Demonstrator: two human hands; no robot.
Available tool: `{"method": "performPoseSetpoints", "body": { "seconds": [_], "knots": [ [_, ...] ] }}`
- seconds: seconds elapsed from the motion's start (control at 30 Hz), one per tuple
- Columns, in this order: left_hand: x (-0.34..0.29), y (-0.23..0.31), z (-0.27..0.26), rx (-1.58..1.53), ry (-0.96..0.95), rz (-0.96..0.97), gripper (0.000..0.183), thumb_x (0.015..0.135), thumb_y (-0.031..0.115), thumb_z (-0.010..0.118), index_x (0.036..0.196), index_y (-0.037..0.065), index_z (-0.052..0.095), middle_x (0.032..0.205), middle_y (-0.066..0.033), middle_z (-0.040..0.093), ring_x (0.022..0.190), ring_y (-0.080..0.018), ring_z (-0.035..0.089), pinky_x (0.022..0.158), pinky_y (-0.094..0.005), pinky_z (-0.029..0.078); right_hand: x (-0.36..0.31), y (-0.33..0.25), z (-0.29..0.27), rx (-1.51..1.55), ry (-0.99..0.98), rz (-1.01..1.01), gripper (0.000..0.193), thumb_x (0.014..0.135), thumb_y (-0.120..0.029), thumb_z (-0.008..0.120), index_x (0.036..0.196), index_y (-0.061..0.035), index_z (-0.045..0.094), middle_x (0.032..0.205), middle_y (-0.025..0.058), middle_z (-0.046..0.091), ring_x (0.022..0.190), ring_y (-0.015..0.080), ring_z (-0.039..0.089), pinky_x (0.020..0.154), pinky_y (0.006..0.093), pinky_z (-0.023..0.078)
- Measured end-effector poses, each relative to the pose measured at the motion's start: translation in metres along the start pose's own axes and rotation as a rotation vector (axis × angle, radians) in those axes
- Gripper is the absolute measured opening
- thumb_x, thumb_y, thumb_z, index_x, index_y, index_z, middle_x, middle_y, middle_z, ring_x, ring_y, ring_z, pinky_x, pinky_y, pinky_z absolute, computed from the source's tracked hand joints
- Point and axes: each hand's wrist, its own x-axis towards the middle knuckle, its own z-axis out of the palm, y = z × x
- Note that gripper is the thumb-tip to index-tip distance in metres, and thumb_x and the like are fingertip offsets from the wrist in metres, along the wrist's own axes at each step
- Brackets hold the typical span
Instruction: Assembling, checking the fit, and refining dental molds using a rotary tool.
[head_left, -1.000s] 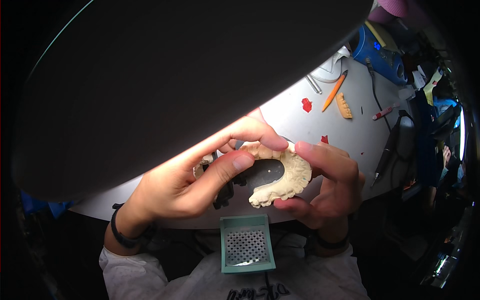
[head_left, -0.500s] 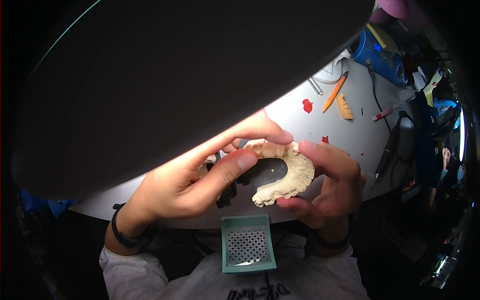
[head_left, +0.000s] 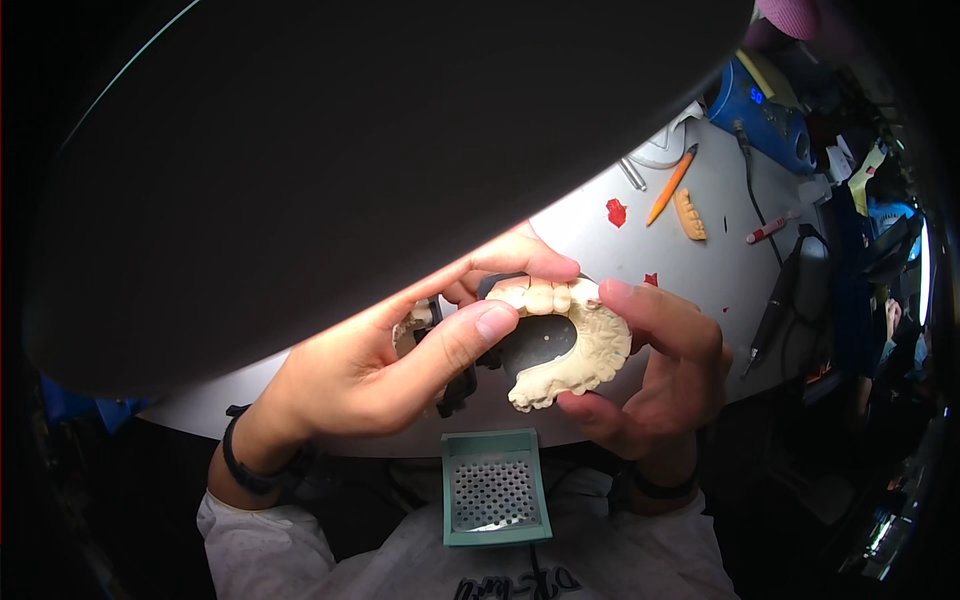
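Observation:
A cream plaster dental model (head_left: pixel 598 345), curved like a horseshoe on a dark base (head_left: pixel 540 345), is held between both hands above the table's near edge. My left hand (head_left: pixel 400 365) grips its left end, thumb on the inner side and index finger along the far rim. Tooth-shaped pieces (head_left: pixel 540 298) line that part of the arch. My right hand (head_left: pixel 665 365) pinches the right side with thumb and fingers. Behind my left hand, a black hinged frame (head_left: pixel 455 385) with another pale model part (head_left: pixel 410 330) shows partly; the hand hides the rest.
A green tray with a perforated plate (head_left: pixel 495 490) juts out below my hands. On the white table lie an orange pencil-like tool (head_left: pixel 672 185), a tan row of teeth (head_left: pixel 689 215), red scraps (head_left: pixel 616 212) and a dark handpiece (head_left: pixel 775 310). A blue control box (head_left: pixel 760 115) stands far right. A large dark shape (head_left: pixel 350 180) blocks the upper left.
The dental model has tilted slightly, showing more of its dark base at the far rim. Both hands keep their hold, nearly in place.

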Motion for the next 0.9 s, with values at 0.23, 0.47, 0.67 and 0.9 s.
{"method": "performPoseSetpoints", "body": {
  "seconds": [0.23, 0.47, 0.67, 0.9],
  "knots": [
    [-0.006, 0.008, -0.005, 0.076, 0.062, -0.157, 0.045, 0.094, 0.011, 0.065, 0.133, -0.010, 0.061, 0.134, -0.0219, 0.063, 0.120, -0.0251, 0.061, 0.104, -0.0367, 0.047, 0.005, 0.001, 0.005, -0.025, 0.048, -0.059, 0.053, 0.076, -0.019, 0.086, 0.123, -0.0023, 0.068, 0.074, 0.0051, 0.066, 0.057, 0.0160, 0.061, 0.050, 0.0277, 0.047],
    [-0.001, 0.019, -0.006, 0.211, 0.055, -0.071, 0.052, 0.090, 0.017, 0.072, 0.135, -0.008, 0.062, 0.133, -0.0202, 0.065, 0.125, -0.0261, 0.061, 0.110, -0.0382, 0.043, 0.003, 0.007, 0.000, -0.004, -0.072, -0.078, 0.050, 0.079, -0.015, 0.082, 0.127, -0.0079, 0.071, 0.089, 0.0067, 0.067, 0.072, 0.0174, 0.063, 0.056, 0.0291, 0.049],
    [-0.024, -0.025, -0.039, 0.396, 0.103, -0.024, 0.043, 0.101, 0.010, 0.061, 0.137, -0.012, 0.055, 0.131, -0.0237, 0.066, 0.121, -0.0290, 0.064, 0.100, -0.0394, 0.055, -0.005, 0.006, 0.006, 0.129, -0.129, 0.369, 0.109, 0.086, -0.065, 0.071, 0.161, -0.0014, 0.025, 0.118, 0.0183, 0.069, 0.093, 0.0237, 0.068, 0.079, 0.0342, 0.056],
    [-0.035, -0.146, -0.043, -0.662, 0.731, -0.154, 0.037, 0.108, 0.020, 0.054, 0.137, -0.003, 0.055, 0.139, -0.0212, 0.059, 0.128, -0.0351, 0.059, 0.102, -0.0528, 0.058, -0.004, 0.002, 0.004, 0.641, -0.187, 0.717, 0.117, 0.086, -0.029, 0.085, 0.164, -0.0022, 0.002, 0.128, 0.0209, 0.061, 0.113, 0.0248, 0.065, 0.099, 0.0362, 0.052]
  ]
}}
